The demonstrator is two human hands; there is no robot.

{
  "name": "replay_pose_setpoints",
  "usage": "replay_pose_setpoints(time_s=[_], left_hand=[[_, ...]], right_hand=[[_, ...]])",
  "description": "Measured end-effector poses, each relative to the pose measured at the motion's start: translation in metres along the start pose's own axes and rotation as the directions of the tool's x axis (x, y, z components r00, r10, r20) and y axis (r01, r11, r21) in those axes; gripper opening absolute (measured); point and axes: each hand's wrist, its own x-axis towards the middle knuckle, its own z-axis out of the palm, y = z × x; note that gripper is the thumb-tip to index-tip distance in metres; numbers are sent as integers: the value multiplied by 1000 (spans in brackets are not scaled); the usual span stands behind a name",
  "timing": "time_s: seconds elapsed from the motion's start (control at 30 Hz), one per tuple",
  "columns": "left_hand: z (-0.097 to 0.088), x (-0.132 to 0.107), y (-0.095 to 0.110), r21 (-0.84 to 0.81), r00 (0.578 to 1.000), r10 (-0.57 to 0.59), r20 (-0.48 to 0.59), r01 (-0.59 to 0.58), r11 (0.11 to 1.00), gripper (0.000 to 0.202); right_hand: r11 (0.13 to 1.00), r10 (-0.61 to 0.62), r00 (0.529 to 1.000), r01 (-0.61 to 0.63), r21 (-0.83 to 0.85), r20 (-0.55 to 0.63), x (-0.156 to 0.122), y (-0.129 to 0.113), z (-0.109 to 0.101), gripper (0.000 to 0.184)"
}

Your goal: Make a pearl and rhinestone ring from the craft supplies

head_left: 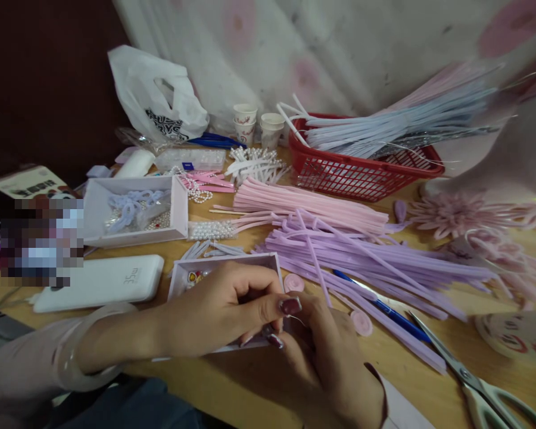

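My left hand (226,304) and my right hand (328,348) meet over the front of the table, fingertips close together. Between them a thin pale thread or wire (296,320) curves out near my left thumb. My left fingers are pinched; what they grip is mostly hidden behind them. The fingers of my right hand are curled in a pinch too, and their hold is covered. Beneath my left hand stands a shallow white box (174,285) with small charms (196,278). A pink coil (293,283) and a second pink coil (361,322) lie beside my hands.
Purple pipe cleaners (361,256) and pink pipe cleaners (312,205) spread across the middle. Scissors (464,375) and a blue pen (402,322) lie at right. Behind stands a red basket (348,176). Left are another white box (178,208) and a power bank (102,283).
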Motion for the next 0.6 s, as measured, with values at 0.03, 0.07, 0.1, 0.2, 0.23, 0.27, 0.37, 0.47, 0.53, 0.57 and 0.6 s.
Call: replay_pose_setpoints(time_s=[0.03, 0.07, 0.1, 0.2, 0.23, 0.27, 0.37, 0.47, 0.53, 0.57, 0.6], left_hand=[[0, -1, 0, 8, 1000, 3, -8, -3, 1000, 37], [0, -1, 1, 10, 1000, 2, -12, -2, 1000, 37], [0, -1, 1, 14, 1000, -4, -16, 4, 1000, 37], [0, -1, 0, 24, 1000, -18, -18, 19, 1000, 38], [0, 0, 0, 22, 1000, -16, -19, 16, 1000, 37], [0, 0, -1, 16, 1000, -11, -21, 11, 1000, 37], [1, 1, 0, 10, 1000, 13, -24, -12, 1000, 38], [-4, -1, 6, 72, 998, 51, -34, -49, 996, 38], [-12, -6, 13, 186, 993, 97, -74, -82, 979, 36], [-18, -9, 17, 257, 987, 117, -107, -86, 963, 32], [-25, -13, 20, 336, 984, 122, -130, -72, 939, 28]], right_hand=[[1000, -2, 1000, 2, 2, -3, 0, 0, 0, 26], [1000, -5, 1000, 5, 7, -8, 0, 0, 0, 26], [1000, -8, 1000, 8, 13, -12, 0, 0, -1, 27], [999, -10, 1000, 10, 43, -12, -1, 2, -1, 27], [999, -16, 1000, 17, 51, -14, -2, 3, -1, 26], [998, -23, 999, 24, 50, -24, -2, 4, -1, 24], [998, -55, 996, 56, 8, -77, -4, 7, -1, 19], [997, -78, 992, 76, -31, -98, -6, 10, -1, 18], [997, -66, 994, 63, -39, -91, -5, 11, -1, 16], [998, -52, 995, 49, -42, -87, -5, 11, -2, 16], [998, -39, 996, 35, -45, -83, -5, 11, -2, 15]])
